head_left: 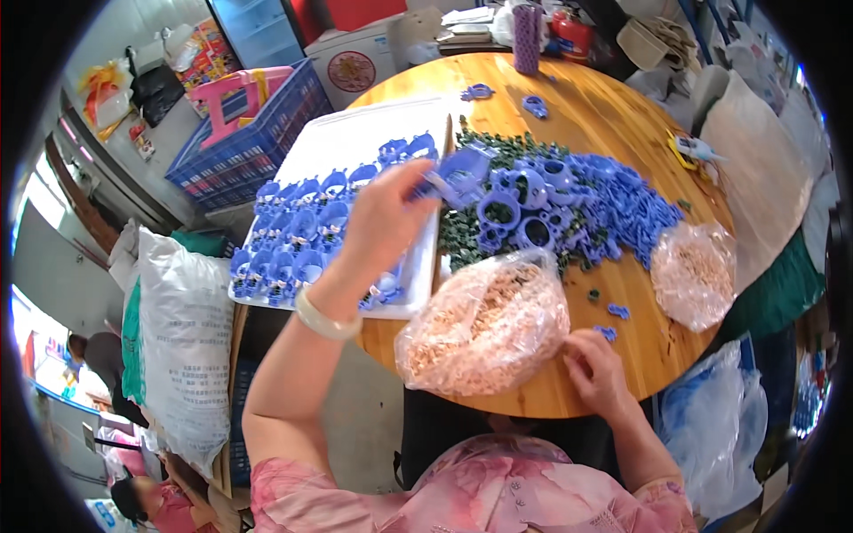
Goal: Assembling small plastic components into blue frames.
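Observation:
My left hand (387,220), with a pale bangle at its wrist, is raised over the right edge of a white tray (355,122). Its fingers are closed on a blue plastic ring-shaped part (464,174), slightly blurred. Rows of similar blue parts (306,222) with small white and dark bits stand in the tray. Beside the tray lies a heap of blue plastic parts (622,200) among small dark green pieces (458,235). At the table's near edge, my right hand (597,371) has its fingers curled together, beside a clear bag of small peach-coloured pieces (489,324); anything between its fingertips is hidden.
Another clear bag of peach pieces (696,275) sits at the right of the round wooden table (409,84). A yellow-handled tool (689,151) lies near that edge. A purple cylinder (527,40) stands at the far side. Left are a blue crate (258,147) and a white sack (182,346).

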{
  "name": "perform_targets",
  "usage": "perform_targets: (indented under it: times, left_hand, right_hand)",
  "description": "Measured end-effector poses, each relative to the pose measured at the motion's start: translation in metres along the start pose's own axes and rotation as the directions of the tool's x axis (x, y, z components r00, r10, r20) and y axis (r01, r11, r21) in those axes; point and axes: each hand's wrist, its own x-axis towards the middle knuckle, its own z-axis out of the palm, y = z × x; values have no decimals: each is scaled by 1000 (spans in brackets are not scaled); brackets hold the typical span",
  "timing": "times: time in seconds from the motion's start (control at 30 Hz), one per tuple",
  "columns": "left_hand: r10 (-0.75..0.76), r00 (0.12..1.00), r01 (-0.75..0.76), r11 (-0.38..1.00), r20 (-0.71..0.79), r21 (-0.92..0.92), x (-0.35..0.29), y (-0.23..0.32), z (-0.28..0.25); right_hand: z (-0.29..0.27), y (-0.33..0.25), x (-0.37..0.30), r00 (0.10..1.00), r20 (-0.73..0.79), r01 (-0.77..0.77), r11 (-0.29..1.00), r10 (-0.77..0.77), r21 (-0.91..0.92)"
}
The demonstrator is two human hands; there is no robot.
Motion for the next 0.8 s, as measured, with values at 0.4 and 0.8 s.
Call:
perform_targets:
  times: [0.4,0.8]
  left_hand:
    - [-391,872,489,683,-295,542,122,-208,-14]
    - [-492,838,527,611,-238,591,118,-217,12]
  right_hand:
    - [0,13,25,997,-34,-71,997,70,-21]
    - [-5,11,19,997,-12,-72,997,72,-13]
